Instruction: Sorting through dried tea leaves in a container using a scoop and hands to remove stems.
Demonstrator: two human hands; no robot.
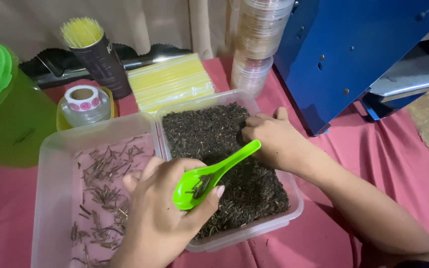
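**Sorting dried leaves: hand and container positions**

Holding the bright green plastic spoon (209, 176), the left hand (162, 213) cups its bowl in curled fingers, thumb pressed along the near rim. A few dark twigs lie in the spoon bowl; the handle points far-right. The spoon sits over the near-left edge of the clear rectangular plastic tub of dark loose leaves (294, 201). The right hand (274, 141) rests on the leaves at the tub's far-right side, fingertips drawn together and pressed into the leaves; whether they pinch anything cannot be told. Touching this tub on the left stands a second clear plastic tub of pale stems (50, 198). Both rest on a red cloth (393, 164). Far behind lie a pack of yellow straws (170, 82) and a stack of clear lids (256, 47).
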